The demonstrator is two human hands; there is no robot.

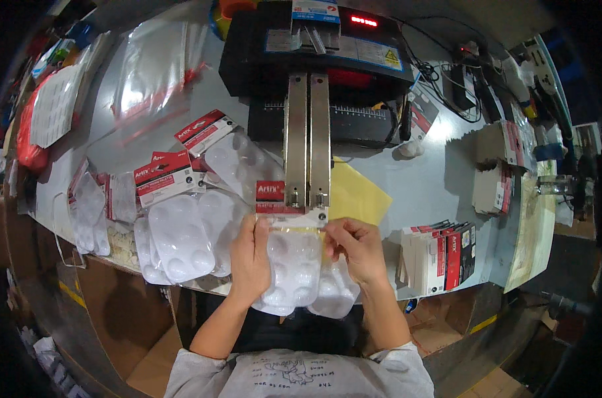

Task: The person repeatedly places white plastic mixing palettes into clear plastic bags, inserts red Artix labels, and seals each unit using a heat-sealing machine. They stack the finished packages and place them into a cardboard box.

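Note:
A red and white header card lies under the ends of two long metal arms that reach out from a black machine. Below the card hangs a clear bag with a white plastic paint palette in it. My left hand is closed on the card's left end and the bag's edge, thumb on top. At the card's right corner, my right hand pinches with thumb and forefinger, its other fingers curled. Another white palette sits partly under the bag, beside my right hand.
Carded palettes are heaped at left, with clear plastic bags behind. The black machine fills the back. Header cards stand stacked at right, with more bundles beyond. A yellow sheet lies beside the metal arms.

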